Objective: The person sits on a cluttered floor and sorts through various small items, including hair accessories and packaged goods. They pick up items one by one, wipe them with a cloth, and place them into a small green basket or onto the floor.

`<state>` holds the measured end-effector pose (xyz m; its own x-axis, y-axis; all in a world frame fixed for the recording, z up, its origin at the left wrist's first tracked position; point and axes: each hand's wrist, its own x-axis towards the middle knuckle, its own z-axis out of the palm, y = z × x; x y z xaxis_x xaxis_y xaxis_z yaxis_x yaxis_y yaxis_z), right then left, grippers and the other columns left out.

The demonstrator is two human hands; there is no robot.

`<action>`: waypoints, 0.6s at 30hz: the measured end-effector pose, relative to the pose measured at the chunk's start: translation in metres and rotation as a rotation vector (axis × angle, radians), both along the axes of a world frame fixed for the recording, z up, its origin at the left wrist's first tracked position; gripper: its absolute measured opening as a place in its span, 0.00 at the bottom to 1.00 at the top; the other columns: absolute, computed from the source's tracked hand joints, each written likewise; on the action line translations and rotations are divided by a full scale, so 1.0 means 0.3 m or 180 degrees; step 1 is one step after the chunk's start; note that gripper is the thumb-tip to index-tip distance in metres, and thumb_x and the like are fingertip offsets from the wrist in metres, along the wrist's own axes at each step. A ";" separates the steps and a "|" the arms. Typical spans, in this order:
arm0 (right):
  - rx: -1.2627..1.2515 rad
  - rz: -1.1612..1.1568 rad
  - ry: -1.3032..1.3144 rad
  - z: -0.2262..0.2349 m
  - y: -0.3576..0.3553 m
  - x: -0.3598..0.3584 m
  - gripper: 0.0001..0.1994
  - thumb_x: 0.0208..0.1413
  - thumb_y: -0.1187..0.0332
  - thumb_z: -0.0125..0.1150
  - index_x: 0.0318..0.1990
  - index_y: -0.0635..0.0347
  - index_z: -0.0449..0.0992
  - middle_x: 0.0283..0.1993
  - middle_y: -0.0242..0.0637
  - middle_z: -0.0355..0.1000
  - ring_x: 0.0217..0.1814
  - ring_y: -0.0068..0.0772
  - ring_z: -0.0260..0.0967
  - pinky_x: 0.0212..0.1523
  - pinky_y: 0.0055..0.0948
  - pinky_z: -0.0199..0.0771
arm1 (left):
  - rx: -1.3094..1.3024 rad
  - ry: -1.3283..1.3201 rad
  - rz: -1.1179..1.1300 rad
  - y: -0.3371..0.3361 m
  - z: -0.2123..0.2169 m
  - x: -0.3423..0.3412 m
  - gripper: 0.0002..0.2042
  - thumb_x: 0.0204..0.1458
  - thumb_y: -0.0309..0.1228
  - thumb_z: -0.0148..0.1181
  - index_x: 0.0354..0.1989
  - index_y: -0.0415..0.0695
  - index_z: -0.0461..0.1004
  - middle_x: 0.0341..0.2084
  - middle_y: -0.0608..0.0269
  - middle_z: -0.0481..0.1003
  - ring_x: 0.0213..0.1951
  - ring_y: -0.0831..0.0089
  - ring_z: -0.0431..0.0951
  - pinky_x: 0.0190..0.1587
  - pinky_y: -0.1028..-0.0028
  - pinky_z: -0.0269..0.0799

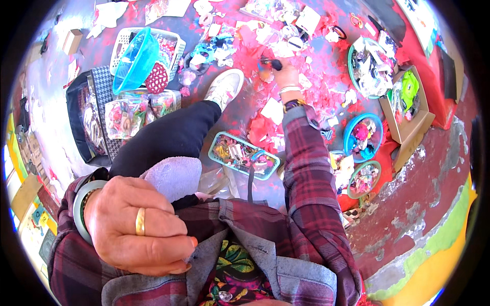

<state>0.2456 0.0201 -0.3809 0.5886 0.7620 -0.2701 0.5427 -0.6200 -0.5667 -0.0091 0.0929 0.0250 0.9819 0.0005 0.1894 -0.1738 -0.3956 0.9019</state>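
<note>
My left hand is close up at the lower left, its fingers curled into a fist, with a gold ring on one finger. A lavender cloth shows just beyond its knuckles; whether the fist holds it is hidden. Stretched far forward, my right hand is closed around a small black thing with a rounded end. Beneath that hand lie scattered red and pink scraps and small white pieces. A rectangular teal-rimmed tray of small trinkets sits nearer my body, left of my right forearm.
At left, a blue basket tilts on a white basket, beside a checked bag. Clear packs stand below. To the right are round baskets of trinkets and an open cardboard box. My shoe rests mid-floor.
</note>
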 end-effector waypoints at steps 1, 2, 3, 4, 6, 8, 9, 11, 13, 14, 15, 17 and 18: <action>-0.0138 0.0217 -0.0199 -0.018 0.019 -0.007 0.17 0.37 0.66 0.63 0.40 0.52 0.73 0.34 0.47 0.71 0.38 0.46 0.70 0.39 0.37 0.70 | 0.0010 0.0011 0.0017 0.001 0.000 -0.001 0.11 0.37 0.33 0.61 0.28 0.41 0.75 0.21 0.63 0.73 0.18 0.74 0.71 0.16 0.80 0.61; -0.0276 0.0430 -0.0399 -0.030 0.045 -0.012 0.16 0.38 0.67 0.62 0.40 0.52 0.72 0.35 0.47 0.71 0.40 0.46 0.69 0.40 0.37 0.69 | 0.0019 0.0022 0.0031 0.002 -0.001 0.000 0.11 0.37 0.33 0.61 0.28 0.41 0.75 0.21 0.63 0.73 0.18 0.74 0.71 0.16 0.80 0.61; -0.0418 0.0648 -0.0600 -0.031 0.060 -0.020 0.16 0.39 0.68 0.61 0.40 0.52 0.72 0.36 0.47 0.70 0.41 0.46 0.68 0.41 0.38 0.69 | -0.0018 0.0002 0.0066 0.003 -0.001 0.002 0.10 0.35 0.32 0.62 0.27 0.40 0.75 0.20 0.64 0.72 0.17 0.76 0.70 0.15 0.81 0.60; -0.0597 0.0601 -0.0551 -0.030 0.064 -0.022 0.14 0.39 0.70 0.60 0.38 0.52 0.72 0.37 0.48 0.69 0.44 0.47 0.67 0.42 0.38 0.68 | -0.0055 -0.0019 0.0099 0.003 -0.003 0.007 0.10 0.33 0.30 0.63 0.25 0.40 0.74 0.19 0.64 0.71 0.16 0.77 0.69 0.14 0.82 0.60; -0.0367 0.0547 -0.0556 -0.030 0.058 0.001 0.15 0.38 0.70 0.60 0.39 0.52 0.72 0.37 0.49 0.69 0.44 0.48 0.67 0.43 0.38 0.68 | -0.0054 -0.0037 0.0121 0.006 -0.004 0.004 0.10 0.33 0.30 0.63 0.25 0.40 0.74 0.19 0.64 0.71 0.15 0.77 0.69 0.14 0.82 0.60; -0.0112 -0.0005 0.0252 -0.031 0.032 0.049 0.14 0.39 0.70 0.61 0.37 0.54 0.72 0.35 0.46 0.69 0.39 0.45 0.67 0.39 0.36 0.68 | 0.0024 -0.0029 0.0099 0.009 -0.005 -0.010 0.10 0.37 0.33 0.61 0.28 0.41 0.75 0.21 0.63 0.73 0.18 0.75 0.71 0.16 0.80 0.61; 0.0036 -0.0526 0.1064 -0.025 0.011 0.078 0.13 0.39 0.71 0.62 0.36 0.57 0.72 0.34 0.44 0.69 0.35 0.41 0.67 0.35 0.34 0.68 | 0.0007 -0.0038 0.0095 0.010 -0.005 -0.012 0.10 0.37 0.33 0.61 0.28 0.41 0.75 0.21 0.63 0.73 0.17 0.75 0.71 0.16 0.80 0.61; 0.0331 -0.1587 0.2678 -0.009 -0.041 0.123 0.11 0.41 0.72 0.63 0.33 0.62 0.71 0.31 0.39 0.70 0.27 0.32 0.67 0.26 0.29 0.68 | -0.0039 -0.0061 0.0082 0.008 -0.007 -0.014 0.10 0.37 0.33 0.61 0.28 0.41 0.75 0.21 0.63 0.73 0.17 0.75 0.71 0.15 0.80 0.61; 0.0908 -0.2136 0.3982 0.008 -0.100 0.140 0.08 0.42 0.74 0.63 0.31 0.64 0.71 0.29 0.36 0.69 0.23 0.27 0.64 0.22 0.25 0.65 | -0.0052 -0.0084 0.0073 0.008 -0.007 -0.012 0.10 0.37 0.33 0.61 0.28 0.41 0.75 0.21 0.63 0.73 0.17 0.75 0.71 0.15 0.80 0.60; 0.1217 -0.2406 0.4629 0.016 -0.131 0.142 0.07 0.43 0.75 0.62 0.29 0.65 0.70 0.28 0.34 0.68 0.21 0.25 0.62 0.20 0.23 0.63 | -0.0059 -0.0096 0.0064 0.006 -0.008 -0.012 0.10 0.37 0.33 0.61 0.28 0.41 0.75 0.21 0.63 0.73 0.18 0.75 0.71 0.15 0.80 0.60; 0.1262 -0.2446 0.4646 0.045 -0.140 0.132 0.07 0.44 0.76 0.62 0.29 0.64 0.70 0.27 0.34 0.68 0.20 0.25 0.62 0.20 0.22 0.63 | -0.0037 -0.0098 0.0087 0.003 -0.007 -0.013 0.10 0.36 0.33 0.61 0.28 0.41 0.75 0.21 0.63 0.73 0.18 0.75 0.71 0.15 0.80 0.60; 0.1356 -0.2536 0.4674 0.116 -0.151 0.110 0.06 0.44 0.77 0.61 0.29 0.64 0.69 0.27 0.35 0.68 0.20 0.27 0.62 0.20 0.22 0.63 | 0.0003 -0.0106 0.0124 -0.007 -0.006 -0.016 0.11 0.36 0.33 0.62 0.28 0.41 0.75 0.20 0.64 0.73 0.18 0.75 0.71 0.15 0.80 0.59; 0.1540 -0.2588 0.4577 0.117 -0.164 0.095 0.08 0.42 0.77 0.63 0.29 0.66 0.69 0.23 0.38 0.67 0.18 0.27 0.62 0.17 0.23 0.62 | -0.0035 -0.0167 0.0128 -0.008 -0.006 -0.008 0.10 0.34 0.31 0.62 0.26 0.41 0.75 0.20 0.64 0.72 0.16 0.76 0.70 0.14 0.81 0.59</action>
